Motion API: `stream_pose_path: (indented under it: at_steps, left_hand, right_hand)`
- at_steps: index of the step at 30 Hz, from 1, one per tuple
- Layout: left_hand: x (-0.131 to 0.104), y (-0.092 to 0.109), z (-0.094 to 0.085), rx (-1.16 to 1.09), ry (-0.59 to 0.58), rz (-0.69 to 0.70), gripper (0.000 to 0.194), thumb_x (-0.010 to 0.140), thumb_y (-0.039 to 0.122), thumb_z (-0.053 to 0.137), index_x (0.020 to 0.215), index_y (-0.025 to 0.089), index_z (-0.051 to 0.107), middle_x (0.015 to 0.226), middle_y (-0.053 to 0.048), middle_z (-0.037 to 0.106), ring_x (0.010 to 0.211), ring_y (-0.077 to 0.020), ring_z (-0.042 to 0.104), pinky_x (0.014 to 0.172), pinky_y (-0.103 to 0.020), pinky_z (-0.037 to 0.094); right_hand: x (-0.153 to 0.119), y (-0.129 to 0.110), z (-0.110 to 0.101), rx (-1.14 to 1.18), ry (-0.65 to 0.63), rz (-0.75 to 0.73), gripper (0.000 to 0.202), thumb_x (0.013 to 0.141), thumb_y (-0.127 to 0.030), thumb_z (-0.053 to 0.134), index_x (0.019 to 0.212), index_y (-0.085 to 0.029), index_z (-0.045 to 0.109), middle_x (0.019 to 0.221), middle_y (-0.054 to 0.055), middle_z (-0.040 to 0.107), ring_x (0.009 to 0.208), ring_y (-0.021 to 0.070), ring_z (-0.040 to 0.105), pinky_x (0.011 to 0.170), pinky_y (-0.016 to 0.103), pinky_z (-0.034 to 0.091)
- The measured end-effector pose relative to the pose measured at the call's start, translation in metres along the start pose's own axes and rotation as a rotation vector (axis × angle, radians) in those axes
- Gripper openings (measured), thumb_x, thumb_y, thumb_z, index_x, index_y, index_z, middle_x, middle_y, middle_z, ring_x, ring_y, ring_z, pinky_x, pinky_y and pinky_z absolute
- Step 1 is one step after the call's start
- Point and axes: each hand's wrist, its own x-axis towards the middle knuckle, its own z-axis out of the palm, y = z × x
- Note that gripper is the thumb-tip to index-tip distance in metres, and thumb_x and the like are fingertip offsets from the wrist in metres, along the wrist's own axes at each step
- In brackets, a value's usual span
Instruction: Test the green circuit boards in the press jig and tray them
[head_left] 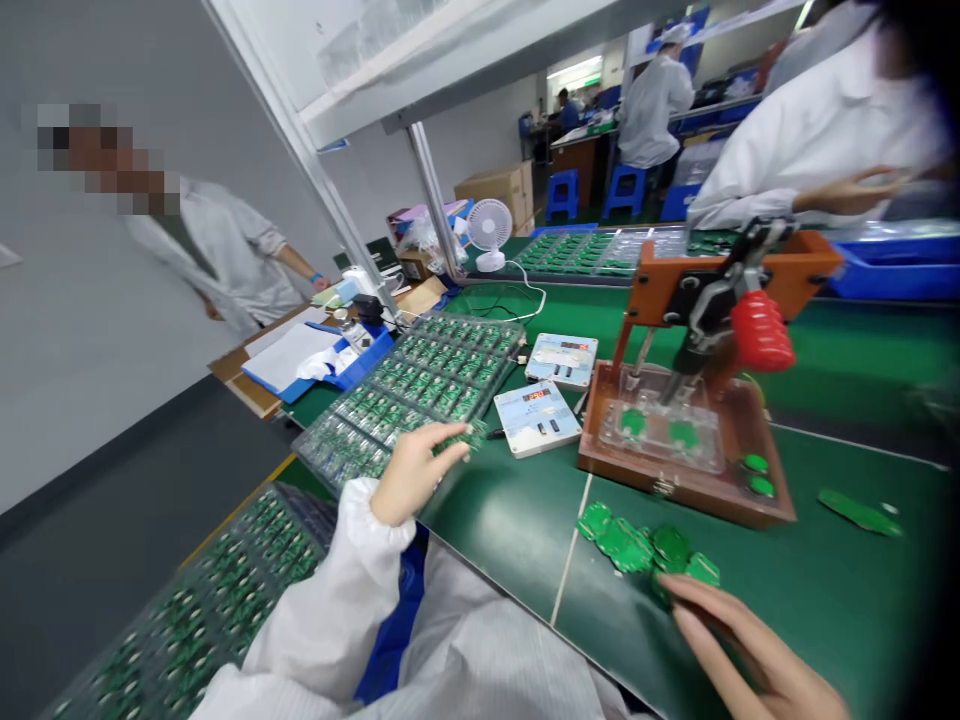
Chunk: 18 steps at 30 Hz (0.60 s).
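Note:
My left hand (421,465) pinches a small green circuit board (474,436) between thumb and fingers, just off the near right corner of a clear tray of circuit boards (420,375). On the green bench mat, the fingertips of my right hand (750,640) are closed at the edge of a green round board (660,588). That board is partly hidden by the fingers. A small pile of green round boards (626,545) lies just beyond them. Behind the pile stands a toggle-clamp test fixture (675,490) with a red handle (761,332) and green round pieces inside.
Two white meter boxes (538,418) with red digits sit left of the fixture. A second filled tray (225,590) is low at the left. A small fan (490,232) stands at the back. Co-workers in white coats are across the bench and at the left.

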Motion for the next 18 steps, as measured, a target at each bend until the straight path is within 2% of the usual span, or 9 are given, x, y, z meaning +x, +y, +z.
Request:
stream_pose_path:
  at_steps: [2, 4, 7, 9, 12, 15, 18]
  left_hand:
    - [-0.005, 0.031, 0.030, -0.164, -0.215, 0.069, 0.028, 0.095, 0.037, 0.067, 0.115, 0.022, 0.077, 0.109, -0.004, 0.077, 0.099, -0.0231, 0.072, 0.092, -0.031, 0.054]
    - [-0.009, 0.057, 0.059, -0.258, -0.391, 0.111, 0.024, 0.093, 0.033, 0.070, 0.114, 0.024, 0.078, 0.108, -0.003, 0.078, 0.098, -0.0221, 0.073, 0.092, -0.030, 0.053]
    - [-0.011, 0.083, 0.089, -0.291, -0.494, 0.146, 0.023, 0.090, 0.028, 0.073, 0.113, 0.025, 0.078, 0.109, -0.003, 0.078, 0.098, -0.0229, 0.073, 0.094, -0.031, 0.052]
    - [-0.010, 0.091, 0.100, -0.321, -0.525, 0.152, 0.023, 0.089, 0.027, 0.074, 0.111, 0.026, 0.079, 0.109, -0.002, 0.078, 0.098, -0.0230, 0.073, 0.094, -0.031, 0.052]
    - [-0.011, 0.095, 0.108, -0.398, -0.579, 0.157, 0.021, 0.089, 0.026, 0.074, 0.109, 0.028, 0.079, 0.108, 0.000, 0.078, 0.097, -0.0217, 0.073, 0.092, -0.029, 0.052]
    - [-0.015, 0.095, 0.114, -0.421, -0.619, 0.152, 0.022, 0.087, 0.025, 0.076, 0.108, 0.029, 0.080, 0.106, 0.002, 0.079, 0.096, -0.0205, 0.074, 0.090, -0.028, 0.052]
    - [-0.018, 0.090, 0.115, -0.403, -0.642, 0.118, 0.027, 0.084, 0.021, 0.079, 0.109, 0.029, 0.079, 0.106, 0.002, 0.079, 0.095, -0.0202, 0.074, 0.091, -0.028, 0.052]
  right_hand:
    - [0.008, -0.029, 0.010, 0.172, -0.075, 0.111, 0.031, 0.095, -0.048, 0.065, 0.118, -0.028, 0.074, 0.121, 0.005, 0.074, 0.103, 0.0222, 0.075, 0.084, 0.022, 0.064]
    - [0.019, -0.050, 0.020, 0.364, -0.101, 0.206, 0.039, 0.096, -0.047, 0.065, 0.129, -0.026, 0.068, 0.131, 0.008, 0.069, 0.109, 0.0226, 0.073, 0.091, 0.026, 0.063]
    - [0.035, -0.061, 0.024, 0.484, -0.010, 0.228, 0.046, 0.092, -0.046, 0.070, 0.133, -0.025, 0.065, 0.134, 0.012, 0.065, 0.112, 0.0241, 0.071, 0.091, 0.032, 0.064]
    - [0.040, -0.060, 0.021, 0.471, 0.039, 0.221, 0.047, 0.090, -0.045, 0.074, 0.132, -0.025, 0.065, 0.130, 0.011, 0.067, 0.108, 0.0234, 0.071, 0.086, 0.031, 0.066]
    - [0.040, -0.057, 0.014, 0.426, 0.017, 0.200, 0.035, 0.089, -0.043, 0.074, 0.119, -0.024, 0.074, 0.119, 0.009, 0.070, 0.097, 0.0209, 0.073, 0.079, 0.027, 0.066]
    - [0.035, -0.057, 0.011, 0.402, -0.014, 0.194, 0.023, 0.090, -0.042, 0.073, 0.101, -0.024, 0.079, 0.109, 0.007, 0.072, 0.078, 0.0163, 0.073, 0.072, 0.023, 0.065]
    - [0.027, -0.052, 0.007, 0.373, 0.019, 0.229, 0.022, 0.089, -0.043, 0.074, 0.098, -0.024, 0.079, 0.103, 0.005, 0.072, 0.065, 0.0130, 0.070, 0.066, 0.021, 0.064]
